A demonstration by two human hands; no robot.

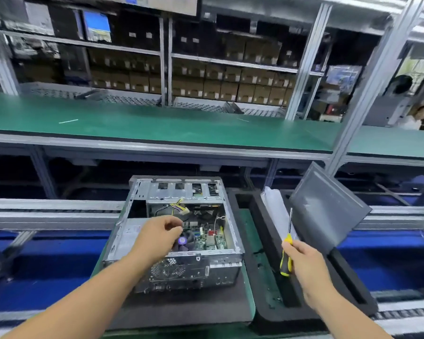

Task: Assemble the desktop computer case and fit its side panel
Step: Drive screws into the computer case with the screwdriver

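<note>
Head view: open desktop computer case (181,231) low centre of frame, lying on its side with the motherboard (206,237) exposed, presumably for work inside. Left hand (157,234) over the interior, fingertips curled together as if pinching something small; what, cannot tell. Right hand (301,256) at lower right, wrapped round a yellow-and-black screwdriver (286,253), tip up, likely kept ready. Grey side panel (328,211) propped tilted in the black foam tray (267,289) at right, not yet fitted.

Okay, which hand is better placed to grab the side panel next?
Probably the right hand: the side panel leans just beyond it, though it holds the screwdriver. The left hand is over the open case, farther away.
</note>
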